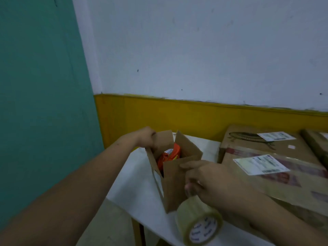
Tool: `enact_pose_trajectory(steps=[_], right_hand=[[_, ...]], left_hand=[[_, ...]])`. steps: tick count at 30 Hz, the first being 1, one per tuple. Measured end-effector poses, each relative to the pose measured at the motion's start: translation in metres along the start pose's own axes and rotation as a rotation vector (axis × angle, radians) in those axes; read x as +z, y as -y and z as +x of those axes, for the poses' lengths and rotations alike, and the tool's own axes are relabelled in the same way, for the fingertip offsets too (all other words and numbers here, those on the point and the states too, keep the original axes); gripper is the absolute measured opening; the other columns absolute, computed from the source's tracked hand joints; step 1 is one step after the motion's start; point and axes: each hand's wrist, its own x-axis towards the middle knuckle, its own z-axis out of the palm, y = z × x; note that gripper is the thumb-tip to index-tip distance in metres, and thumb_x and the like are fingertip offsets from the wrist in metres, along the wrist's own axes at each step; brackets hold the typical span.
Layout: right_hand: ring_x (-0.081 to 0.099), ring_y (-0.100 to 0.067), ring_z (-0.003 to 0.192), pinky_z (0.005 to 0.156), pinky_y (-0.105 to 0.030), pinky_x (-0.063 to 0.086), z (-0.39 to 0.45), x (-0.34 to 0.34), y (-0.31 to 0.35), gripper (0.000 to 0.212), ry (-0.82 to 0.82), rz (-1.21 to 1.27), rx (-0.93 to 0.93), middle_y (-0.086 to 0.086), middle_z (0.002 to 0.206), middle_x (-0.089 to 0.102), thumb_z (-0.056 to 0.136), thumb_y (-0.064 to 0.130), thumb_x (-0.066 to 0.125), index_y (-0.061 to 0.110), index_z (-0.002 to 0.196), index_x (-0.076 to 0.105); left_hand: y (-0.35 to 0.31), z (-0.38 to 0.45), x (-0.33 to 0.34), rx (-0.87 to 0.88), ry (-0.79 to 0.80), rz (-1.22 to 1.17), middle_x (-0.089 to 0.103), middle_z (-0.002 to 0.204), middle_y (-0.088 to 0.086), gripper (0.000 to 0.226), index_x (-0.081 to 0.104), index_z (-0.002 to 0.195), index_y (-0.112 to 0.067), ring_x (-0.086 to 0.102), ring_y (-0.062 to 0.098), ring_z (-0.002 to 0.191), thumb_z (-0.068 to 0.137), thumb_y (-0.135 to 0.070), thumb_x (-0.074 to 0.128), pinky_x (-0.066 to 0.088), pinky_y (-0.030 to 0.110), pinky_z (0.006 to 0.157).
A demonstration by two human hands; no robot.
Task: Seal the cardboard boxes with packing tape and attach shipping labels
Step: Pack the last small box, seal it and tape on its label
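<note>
A small open cardboard box (pixel 173 185) stands near the left end of the white table (pixel 134 180), its flaps up and an orange packet (pixel 170 155) inside. My left hand (pixel 146 137) grips the far left flap at its top edge. My right hand (pixel 207 181) holds a roll of clear packing tape (pixel 198 222) against the box's near right side, its forefinger touching the near flap. Two large sealed boxes lie to the right, each with a white shipping label: the nearer label (pixel 260 164) and the farther label (pixel 276 136).
The nearer large box (pixel 287 190) and the farther one (pixel 252 144) fill the table's right side. Another box edge (pixel 317 144) shows at far right. A yellow-and-white wall runs behind; a teal wall stands at left. The table's left edge drops to the floor.
</note>
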Motion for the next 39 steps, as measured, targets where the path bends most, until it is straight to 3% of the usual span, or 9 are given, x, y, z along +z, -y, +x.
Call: enact_pose_trajectory(steps=[4,11,16,22,25,29,32,35,39], right_hand=[[0.038,0.007,0.088,0.061,-0.009,0.03,0.012,0.009,-0.007,0.014,0.048,0.11,0.001,0.028,0.098,0.039,0.1,0.033,0.049,0.031,0.089,0.058],[0.058,-0.006,0.085,0.07,-0.027,0.046,0.026,0.032,-0.024,0.017,0.13,0.264,0.067,0.005,0.095,0.065,0.097,0.028,0.054,0.022,0.082,0.058],[0.06,-0.003,0.077,0.071,-0.027,0.051,0.025,0.038,-0.031,0.02,0.127,0.311,0.091,0.006,0.089,0.069,0.098,0.031,0.054,0.023,0.08,0.059],[0.052,0.002,0.114,0.093,-0.014,0.045,-0.008,0.055,-0.044,0.024,-0.158,0.217,0.069,0.018,0.127,0.059,0.098,0.039,0.047,0.028,0.098,0.068],[0.047,0.003,0.124,0.097,-0.015,0.044,-0.016,0.051,-0.044,0.021,-0.097,0.187,0.041,0.026,0.144,0.043,0.1,0.038,0.047,0.031,0.097,0.066],[0.053,0.0,0.117,0.09,-0.019,0.049,-0.02,0.045,-0.044,0.02,-0.034,0.176,0.003,0.024,0.149,0.038,0.098,0.038,0.045,0.032,0.085,0.059],[0.04,0.0,0.135,0.098,0.001,0.023,-0.024,0.044,-0.045,0.021,0.013,0.163,0.011,0.021,0.158,0.027,0.1,0.041,0.044,0.032,0.094,0.062],[0.043,0.0,0.129,0.081,0.008,0.015,-0.024,0.041,-0.045,0.019,0.045,0.138,0.026,0.019,0.159,0.025,0.101,0.039,0.044,0.032,0.093,0.06],[0.051,-0.002,0.115,0.077,-0.004,0.034,-0.028,0.031,-0.039,0.02,0.034,0.135,0.051,0.019,0.138,0.047,0.1,0.037,0.045,0.029,0.086,0.056]], left_hand=[[-0.008,0.0,0.006,0.185,0.028,-0.149,0.064,0.108,-0.005,0.02,0.069,0.109,-0.024,0.064,0.018,0.098,0.091,-0.016,0.072,0.047,0.022,0.071],[-0.002,0.002,0.017,0.191,0.234,-0.151,0.058,0.125,-0.002,0.028,0.076,0.112,-0.024,0.054,0.02,0.115,0.1,-0.039,0.056,0.045,0.041,0.105],[-0.001,-0.019,0.014,0.176,0.301,-0.11,0.048,0.145,-0.006,0.043,0.062,0.134,-0.028,0.044,0.014,0.132,0.103,-0.051,0.042,0.033,0.036,0.115],[-0.004,-0.065,-0.004,0.244,0.502,-0.116,0.026,0.159,-0.016,0.076,0.034,0.153,-0.037,0.026,0.008,0.144,0.085,-0.065,0.051,0.024,0.024,0.112],[0.007,-0.07,-0.015,0.25,0.6,-0.034,0.012,0.166,-0.013,0.088,0.031,0.154,-0.041,0.015,0.012,0.151,0.074,-0.066,0.059,0.019,0.033,0.121],[0.005,-0.059,-0.011,0.244,0.467,0.043,0.042,0.155,-0.012,0.063,0.066,0.126,-0.041,0.037,0.012,0.142,0.072,-0.072,0.062,0.031,0.044,0.118],[-0.008,-0.042,-0.005,0.243,0.309,0.069,0.067,0.12,-0.008,0.056,0.07,0.117,-0.028,0.062,0.011,0.109,0.079,-0.069,0.064,0.052,0.041,0.099],[-0.022,-0.026,0.0,0.193,0.237,0.037,0.059,0.119,-0.006,0.07,0.055,0.126,-0.027,0.06,0.012,0.101,0.073,-0.07,0.069,0.055,0.037,0.09],[-0.026,-0.013,0.021,0.115,0.292,-0.033,0.029,0.154,0.002,0.111,0.03,0.152,-0.027,0.037,0.024,0.137,0.06,-0.081,0.062,0.038,0.046,0.114]])
